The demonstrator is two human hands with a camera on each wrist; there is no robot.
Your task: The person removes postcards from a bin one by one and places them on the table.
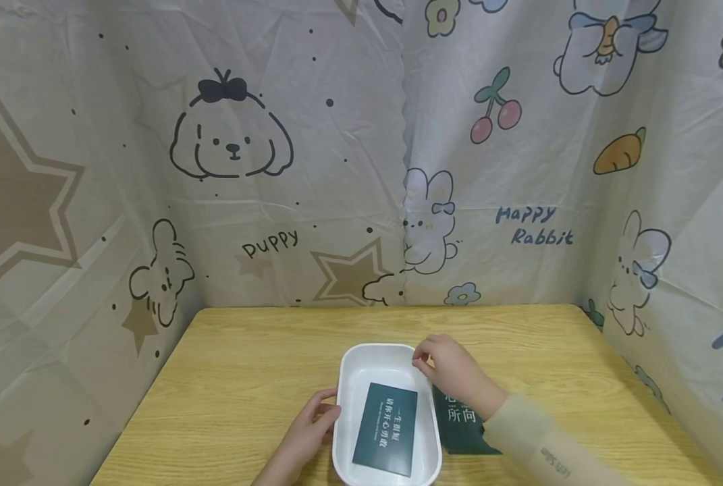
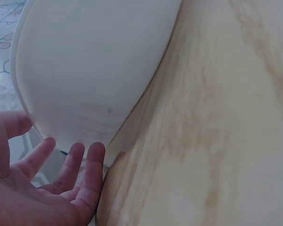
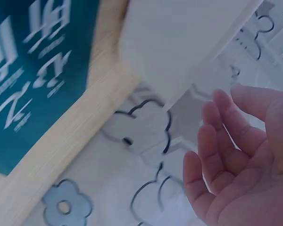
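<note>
A white rectangular tray (image 1: 343, 432) stands on the wooden table, with a dark green card (image 1: 385, 429) bearing white lettering lying inside it. At the tray's left side is my left hand (image 1: 309, 425). In the left wrist view its relaxed fingertips (image 2: 96, 149) touch the tray's white outer wall (image 2: 94, 70). My right hand (image 1: 452, 368) hovers by the far right corner of the tray. Its fingers (image 3: 207, 141) are loosely bent and hold nothing in the right wrist view. A second dark green card (image 1: 467, 435) lies right of the tray, partly hidden by the right forearm.
The wooden table (image 1: 233, 378) reaches back to a printed cloth (image 1: 337, 169), which also hangs along both sides. On the right arm, a pale sleeve (image 1: 537, 439) crosses over the table's right part.
</note>
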